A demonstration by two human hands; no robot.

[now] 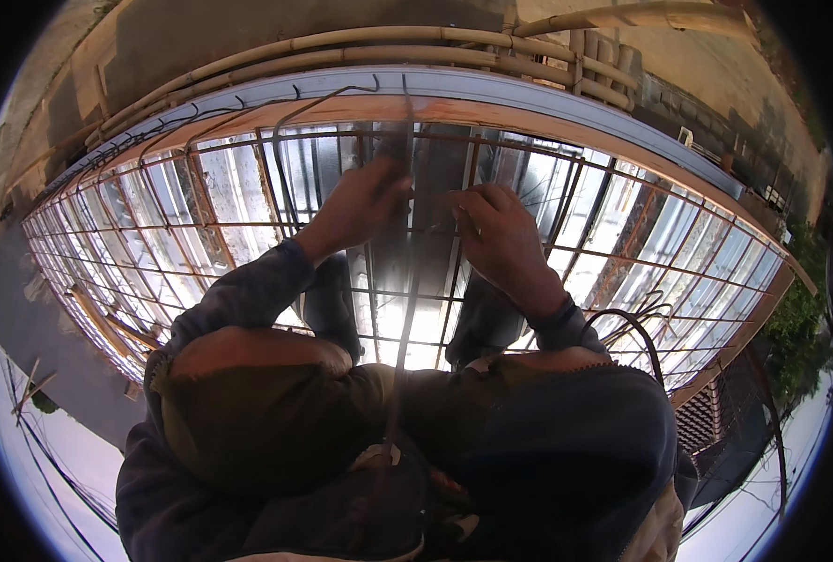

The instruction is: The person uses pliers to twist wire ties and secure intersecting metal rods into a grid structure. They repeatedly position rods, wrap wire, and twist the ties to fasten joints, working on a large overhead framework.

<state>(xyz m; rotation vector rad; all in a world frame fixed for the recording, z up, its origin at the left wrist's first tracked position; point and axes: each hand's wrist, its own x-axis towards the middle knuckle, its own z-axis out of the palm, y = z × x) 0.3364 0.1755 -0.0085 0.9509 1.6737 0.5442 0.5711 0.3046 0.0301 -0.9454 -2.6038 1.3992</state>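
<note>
My left hand (371, 204) is closed, its fingertips right beside a thin upright dark rod (411, 140) that runs blurred toward me. Whether the fingers grip that rod is hard to make out. To the right of it, my right hand (502, 234) has thumb and fingers pinched together; what is between them is too small to see. Both hands hover over a mesh of rusty steel bars (519, 245). Under the mesh lies shiny ribbed metal sheeting (309, 169). My knees are bent, with both forearms reaching forward past them.
Bent bar ends (327, 96) stick up along the far edge, beside a pale metal channel (491, 89). Bamboo poles (341, 37) run beyond it. A curved dark bar (636, 328) arches near my right knee. Foliage (791, 323) shows at the right, overhead cables (56, 478) at lower left.
</note>
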